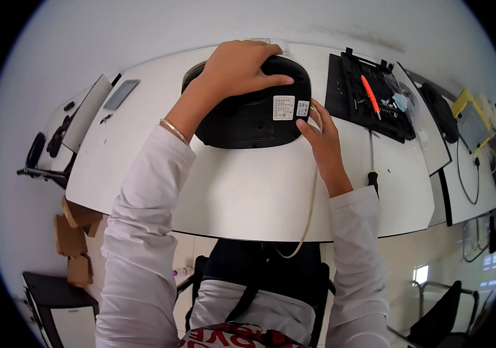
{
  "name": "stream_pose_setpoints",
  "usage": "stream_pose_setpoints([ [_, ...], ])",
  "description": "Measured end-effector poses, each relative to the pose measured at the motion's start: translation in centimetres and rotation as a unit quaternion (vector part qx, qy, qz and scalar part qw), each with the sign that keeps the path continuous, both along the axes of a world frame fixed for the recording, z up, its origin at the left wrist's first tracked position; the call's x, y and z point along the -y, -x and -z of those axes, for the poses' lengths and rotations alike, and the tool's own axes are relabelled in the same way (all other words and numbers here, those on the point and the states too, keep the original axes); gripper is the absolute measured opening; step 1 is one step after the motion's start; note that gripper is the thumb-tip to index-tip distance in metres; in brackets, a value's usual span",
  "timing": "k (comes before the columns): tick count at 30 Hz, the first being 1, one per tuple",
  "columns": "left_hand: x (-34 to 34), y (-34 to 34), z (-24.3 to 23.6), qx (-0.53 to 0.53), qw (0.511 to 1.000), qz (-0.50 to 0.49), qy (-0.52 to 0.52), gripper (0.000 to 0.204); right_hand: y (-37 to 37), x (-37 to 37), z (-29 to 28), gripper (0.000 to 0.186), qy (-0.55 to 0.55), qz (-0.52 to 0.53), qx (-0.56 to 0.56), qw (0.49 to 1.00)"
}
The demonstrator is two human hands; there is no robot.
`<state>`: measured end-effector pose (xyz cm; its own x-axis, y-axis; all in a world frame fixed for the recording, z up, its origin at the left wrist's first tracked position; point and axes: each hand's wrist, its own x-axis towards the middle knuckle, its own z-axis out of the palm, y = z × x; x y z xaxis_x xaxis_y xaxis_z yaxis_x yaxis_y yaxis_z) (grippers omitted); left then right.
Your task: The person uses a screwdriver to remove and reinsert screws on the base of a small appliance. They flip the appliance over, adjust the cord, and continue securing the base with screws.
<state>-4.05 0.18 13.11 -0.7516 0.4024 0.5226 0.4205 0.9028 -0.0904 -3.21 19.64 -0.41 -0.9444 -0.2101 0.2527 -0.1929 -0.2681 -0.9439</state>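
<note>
A black rounded device (247, 126) with white labels on its upper face sits at the back middle of the white table (242, 203). My left hand (241, 69) grips its far edge, fingers curled over, thumb lying across the top. My right hand (324, 141) holds the right edge, thumb beside the labels and fingers wrapped round the side. A pale cable (309, 214) runs down from near that hand, over the table's front edge.
An open black toolkit (352, 93) with an orange pen-like tool (371, 96) lies right, a screwdriver (372, 180) below it. A phone (121, 94) lies left. Neighbouring tables hold yellow-and-grey equipment (473, 127) and dark items. Cardboard boxes (71, 235) and chairs stand below.
</note>
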Motion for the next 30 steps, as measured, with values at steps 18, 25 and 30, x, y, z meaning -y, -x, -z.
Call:
stream_pose_setpoints([
  [18,-2.6,1.6,1.6,0.014,0.998,0.015,-0.067,0.038,-8.3,2.0,-8.5,0.033,-0.26,0.191,-0.375,0.869],
  [25,-3.9,2.2,1.5,0.016,0.998,0.005,-0.059,0.027,-12.5,5.7,-8.2,0.033,-0.599,-0.273,-0.218,0.72],
  [30,-5.5,3.0,1.3,0.0,0.999,0.003,-0.049,0.02,-10.8,11.4,0.5,0.052,-0.478,-0.262,-0.386,0.744],
])
